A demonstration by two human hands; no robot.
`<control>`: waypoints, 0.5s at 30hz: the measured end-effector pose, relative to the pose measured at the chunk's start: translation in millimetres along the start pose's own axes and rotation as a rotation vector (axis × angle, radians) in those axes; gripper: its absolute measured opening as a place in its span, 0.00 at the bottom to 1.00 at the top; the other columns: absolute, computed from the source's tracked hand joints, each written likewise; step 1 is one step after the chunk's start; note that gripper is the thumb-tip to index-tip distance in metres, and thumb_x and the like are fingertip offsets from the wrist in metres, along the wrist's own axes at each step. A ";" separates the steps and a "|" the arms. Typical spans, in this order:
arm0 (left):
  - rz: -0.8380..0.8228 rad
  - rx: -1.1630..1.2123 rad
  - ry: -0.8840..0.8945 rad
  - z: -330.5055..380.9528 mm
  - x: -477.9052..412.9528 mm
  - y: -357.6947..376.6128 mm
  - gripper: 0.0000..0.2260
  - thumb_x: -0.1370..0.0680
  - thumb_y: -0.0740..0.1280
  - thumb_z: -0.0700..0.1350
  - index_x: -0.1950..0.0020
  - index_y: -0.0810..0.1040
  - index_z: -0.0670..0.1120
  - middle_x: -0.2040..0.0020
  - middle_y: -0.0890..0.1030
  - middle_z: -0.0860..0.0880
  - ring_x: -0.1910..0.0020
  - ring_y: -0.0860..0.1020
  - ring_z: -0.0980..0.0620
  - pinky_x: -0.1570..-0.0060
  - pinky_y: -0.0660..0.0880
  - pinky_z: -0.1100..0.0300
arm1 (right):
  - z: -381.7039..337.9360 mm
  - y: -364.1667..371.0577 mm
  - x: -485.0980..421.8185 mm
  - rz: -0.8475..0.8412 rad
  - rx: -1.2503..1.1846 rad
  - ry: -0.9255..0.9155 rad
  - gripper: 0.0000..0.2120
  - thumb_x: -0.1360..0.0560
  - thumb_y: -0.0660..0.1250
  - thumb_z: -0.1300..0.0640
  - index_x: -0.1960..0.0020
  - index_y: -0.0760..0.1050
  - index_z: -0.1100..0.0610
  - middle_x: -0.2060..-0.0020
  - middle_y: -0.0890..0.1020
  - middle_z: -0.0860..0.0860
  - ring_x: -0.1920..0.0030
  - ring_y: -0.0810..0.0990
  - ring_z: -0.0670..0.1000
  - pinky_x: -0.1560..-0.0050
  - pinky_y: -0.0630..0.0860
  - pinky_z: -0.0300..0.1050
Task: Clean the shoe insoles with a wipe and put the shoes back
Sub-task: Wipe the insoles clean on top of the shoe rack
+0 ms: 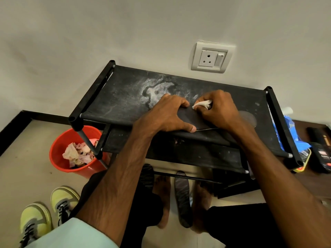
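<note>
The dark insole [194, 120] lies on the shoe rack's top shelf [116, 97], close to its near edge. The left hand [168, 115] pins it, its grip curled over the far edge with the thumb on the near one. The right hand [220, 111] pinches a twisted white wipe [202, 104] against the insole. Hard rubbing could slide the insole off the near edge, or drag the shelf's white dust onto it.

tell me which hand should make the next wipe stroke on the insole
Right, probably: the right hand grips the wipe at the insole, while the left hand holds the insole steady on the rack top.
</note>
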State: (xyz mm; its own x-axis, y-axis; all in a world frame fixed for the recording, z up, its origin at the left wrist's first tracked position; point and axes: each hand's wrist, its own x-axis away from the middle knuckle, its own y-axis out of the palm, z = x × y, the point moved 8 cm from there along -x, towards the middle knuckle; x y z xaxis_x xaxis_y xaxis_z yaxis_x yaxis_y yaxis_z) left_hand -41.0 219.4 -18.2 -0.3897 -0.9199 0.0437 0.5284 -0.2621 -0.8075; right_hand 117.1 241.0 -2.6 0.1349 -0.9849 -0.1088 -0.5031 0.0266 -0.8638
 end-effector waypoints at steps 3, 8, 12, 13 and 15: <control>-0.004 0.006 -0.010 -0.4 0.1 0.9 0.39 0.35 0.79 0.63 0.28 0.73 0.51 0.33 0.74 0.54 0.33 0.68 0.53 0.37 0.68 0.58 | -6.8 -1.0 10.4 -0.121 -0.062 -0.073 0.04 0.26 0.76 0.57 0.53 0.88 0.50 0.60 0.87 0.45 0.59 0.84 0.43 0.56 0.81 0.39; -0.008 0.011 -0.013 2.6 0.5 0.3 0.40 0.35 0.80 0.60 0.28 0.73 0.49 0.33 0.75 0.52 0.33 0.70 0.53 0.33 0.71 0.53 | -8.9 -3.5 33.9 -0.313 -0.069 -0.111 0.05 0.26 0.77 0.56 0.53 0.88 0.46 0.59 0.88 0.41 0.58 0.85 0.40 0.52 0.83 0.44; 0.002 0.016 -0.014 2.8 0.6 -1.0 0.39 0.35 0.81 0.60 0.29 0.74 0.49 0.33 0.76 0.53 0.34 0.71 0.53 0.33 0.71 0.53 | -13.7 -4.4 40.9 -0.350 -0.083 -0.144 0.05 0.26 0.77 0.56 0.53 0.87 0.46 0.59 0.88 0.42 0.57 0.86 0.42 0.51 0.84 0.49; 0.001 0.019 -0.017 2.6 0.7 -0.8 0.38 0.35 0.81 0.60 0.29 0.74 0.50 0.33 0.76 0.53 0.34 0.71 0.53 0.34 0.72 0.53 | -14.2 -4.4 40.5 -0.357 -0.083 -0.145 0.05 0.26 0.77 0.56 0.53 0.87 0.46 0.58 0.88 0.42 0.57 0.86 0.43 0.50 0.84 0.49; -0.005 0.030 -0.022 2.4 0.6 -0.5 0.39 0.36 0.81 0.60 0.29 0.74 0.49 0.33 0.76 0.53 0.33 0.71 0.53 0.33 0.72 0.53 | -15.0 -3.9 39.5 -0.380 -0.083 -0.151 0.05 0.26 0.77 0.55 0.53 0.87 0.46 0.58 0.88 0.42 0.57 0.85 0.42 0.49 0.84 0.50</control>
State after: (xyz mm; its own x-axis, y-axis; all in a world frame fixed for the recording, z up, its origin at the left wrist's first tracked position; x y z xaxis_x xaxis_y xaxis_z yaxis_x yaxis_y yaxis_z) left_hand -39.6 218.3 -16.4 -0.3755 -0.9248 0.0611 0.5487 -0.2750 -0.7895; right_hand 111.6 199.4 3.9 0.4444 -0.8858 0.1340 -0.4595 -0.3538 -0.8147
